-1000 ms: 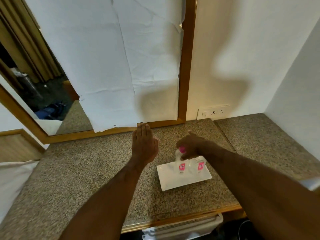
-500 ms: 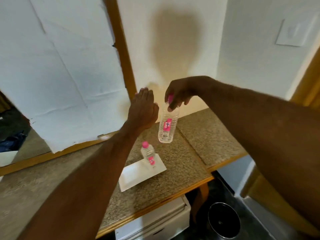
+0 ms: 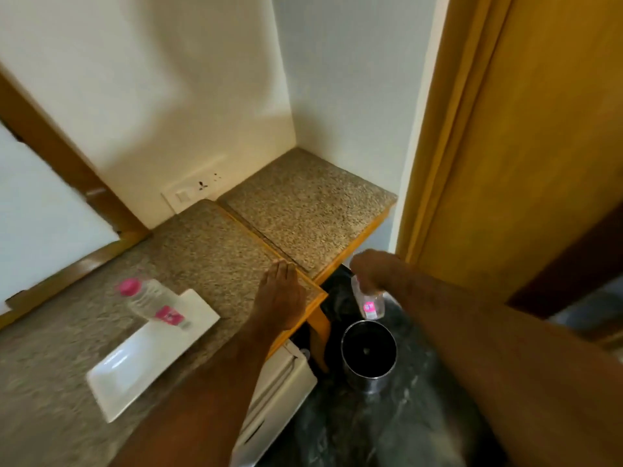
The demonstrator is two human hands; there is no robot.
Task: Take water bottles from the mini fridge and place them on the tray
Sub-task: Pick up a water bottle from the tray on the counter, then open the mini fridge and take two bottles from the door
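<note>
A white rectangular tray (image 3: 135,369) lies on the speckled granite counter (image 3: 209,244). One clear water bottle (image 3: 151,301) with a pink cap and pink label stands at the tray's far end. My right hand (image 3: 371,274) is shut on the top of a second water bottle (image 3: 371,303), which hangs past the counter's edge above a metal bin. My left hand (image 3: 279,294) hovers flat and empty over the counter's right corner, fingers together. The white mini fridge (image 3: 283,389) sits under the counter, its top edge showing.
A round metal waste bin (image 3: 368,357) stands on the dark floor right of the fridge. A wooden door (image 3: 526,146) rises on the right. A wall socket plate (image 3: 192,193) sits behind the counter, and a paper-covered mirror frame (image 3: 64,170) is at the left.
My right hand lifted one bottle off the tray and carried it right and down, past the counter edge above the bin. The view swung right and down. One bottle stays on the tray.
</note>
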